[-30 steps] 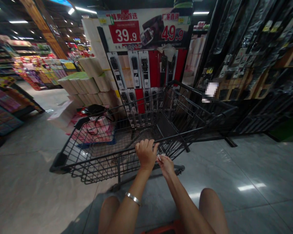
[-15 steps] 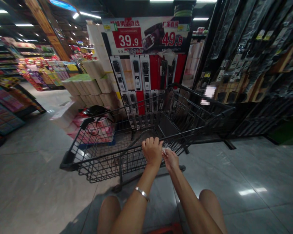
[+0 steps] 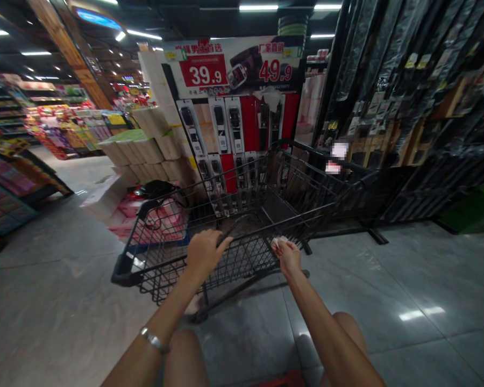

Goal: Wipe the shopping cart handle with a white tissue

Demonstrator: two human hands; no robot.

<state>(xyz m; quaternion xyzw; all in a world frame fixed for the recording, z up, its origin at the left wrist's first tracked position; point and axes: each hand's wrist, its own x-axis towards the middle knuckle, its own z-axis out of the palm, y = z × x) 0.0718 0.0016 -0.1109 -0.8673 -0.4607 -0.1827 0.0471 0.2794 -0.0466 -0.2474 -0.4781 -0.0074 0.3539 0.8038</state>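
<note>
A black wire shopping cart stands across in front of me. My left hand, with a silver bracelet on its wrist, lies over the cart's near top rail, fingers curled over it and thumb pointing right. To the right, my right hand pinches a small crumpled white tissue against the near side of the cart, just below the rail. Most of the tissue is hidden by the fingers.
Behind the cart is a belt display with a price sign. Paper packs are stacked at its left, with a black bag on pink packs. More belts hang at the right.
My left hand has slid left along the rail, away from my right hand. My right hand keeps the tissue, moving slightly right. The view has shifted a little.
</note>
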